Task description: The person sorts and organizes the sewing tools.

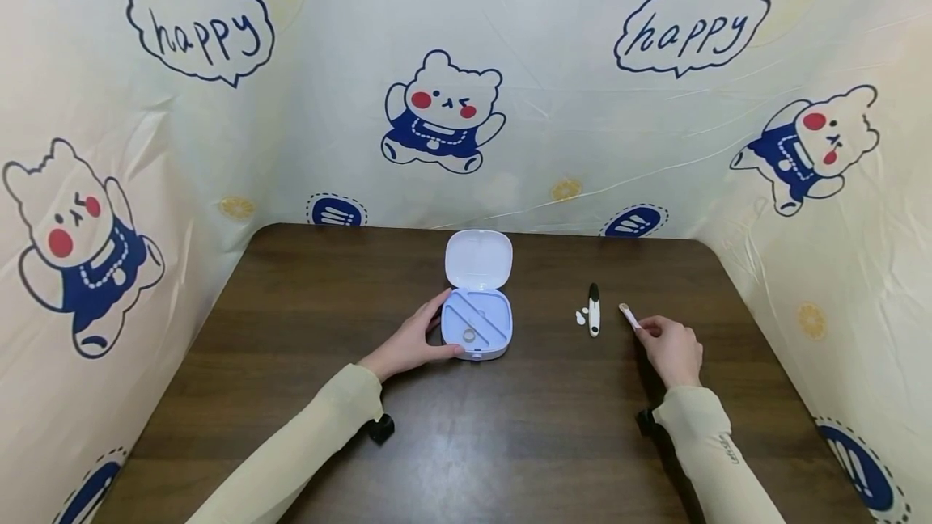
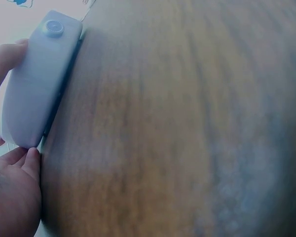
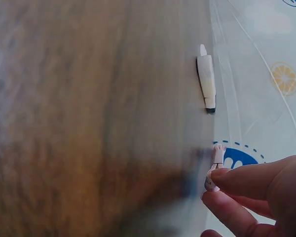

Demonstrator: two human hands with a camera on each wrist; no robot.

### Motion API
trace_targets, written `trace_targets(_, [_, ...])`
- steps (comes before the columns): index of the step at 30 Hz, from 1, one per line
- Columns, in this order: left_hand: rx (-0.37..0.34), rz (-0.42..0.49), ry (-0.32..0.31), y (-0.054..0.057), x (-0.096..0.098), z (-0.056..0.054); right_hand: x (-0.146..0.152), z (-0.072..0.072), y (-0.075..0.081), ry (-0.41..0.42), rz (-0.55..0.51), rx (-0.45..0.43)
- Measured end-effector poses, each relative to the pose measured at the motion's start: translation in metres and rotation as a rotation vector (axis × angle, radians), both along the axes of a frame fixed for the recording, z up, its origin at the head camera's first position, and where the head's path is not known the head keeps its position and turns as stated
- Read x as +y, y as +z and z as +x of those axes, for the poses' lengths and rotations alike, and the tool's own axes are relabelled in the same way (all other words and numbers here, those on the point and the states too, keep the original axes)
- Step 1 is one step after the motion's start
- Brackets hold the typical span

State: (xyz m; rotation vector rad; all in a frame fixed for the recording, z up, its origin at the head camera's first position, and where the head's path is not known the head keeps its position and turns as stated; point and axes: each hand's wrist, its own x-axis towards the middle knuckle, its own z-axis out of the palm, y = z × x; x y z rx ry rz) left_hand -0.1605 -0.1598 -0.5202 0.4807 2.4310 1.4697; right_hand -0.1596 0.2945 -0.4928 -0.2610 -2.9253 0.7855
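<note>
A pale lilac-blue compartment box [image 1: 476, 322] stands on the table with its translucent lid [image 1: 478, 259] raised at the back. Slanting dividers split its inside, and a small ring [image 1: 469, 335] lies in the front left part. My left hand [image 1: 415, 340] grips the box from its left, thumb at the front; the left wrist view shows the box's side wall [image 2: 39, 79] and a round front button [image 2: 53, 28]. On the right, my right hand [image 1: 671, 348] pinches a small pale pinkish stick [image 1: 629, 314] with a brownish end, between thumb and fingers. Its exact kind is unclear.
Between the box and my right hand lies a slim white pen-like item [image 1: 594, 312] with a black end. Small white pieces [image 1: 580, 317] sit beside it. The dark wooden table [image 1: 335, 289] meets a printed cloth [image 1: 553, 128] at its back and sides.
</note>
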Motion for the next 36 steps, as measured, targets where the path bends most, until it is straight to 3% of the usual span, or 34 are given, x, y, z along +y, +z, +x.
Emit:
trace_targets(21, [-0.003,0.009,-0.008,-0.001,0.0,0.001,-0.017,0.01,0.014,0.048,0.037,0.079])
trace_targets(36, [-0.003,0.003,-0.002,-0.004,-0.001,-0.002,-0.034,0.009,0.015,0.134,0.021,0.15])
